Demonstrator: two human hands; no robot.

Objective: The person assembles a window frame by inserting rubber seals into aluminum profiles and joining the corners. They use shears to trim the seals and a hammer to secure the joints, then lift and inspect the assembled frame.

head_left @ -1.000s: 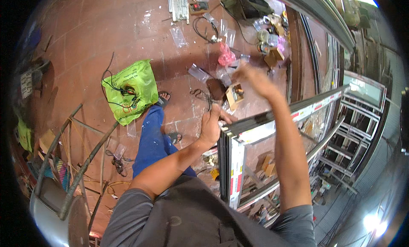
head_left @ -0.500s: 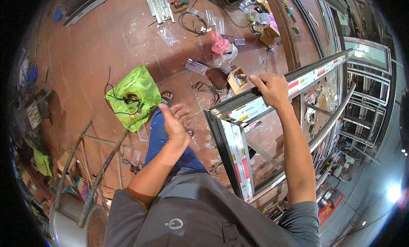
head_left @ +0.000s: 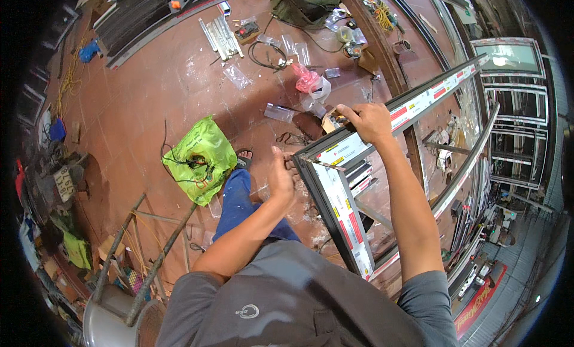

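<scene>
A dark metal window frame, its profiles covered in white, red and yellow protective film, stands tilted at my right side. My right hand is wrapped over its upper profile, thumb on the near top edge. Close by the frame's left corner is my left hand, thumb up and fingers stretched toward the corner. Whether those fingertips touch the frame is hard to make out. Behind the right hand, a small open cardboard box is partly hidden by the profile.
A green plastic bag with dark cables lies on the tiled floor by my foot. Metal strips, clear packets and a pink bag lie farther off. A metal stand is at lower left; more frames lean at right.
My left hand has moved right, up to the frame's corner. My right hand stays on the upper profile, and the view has shifted slightly.
</scene>
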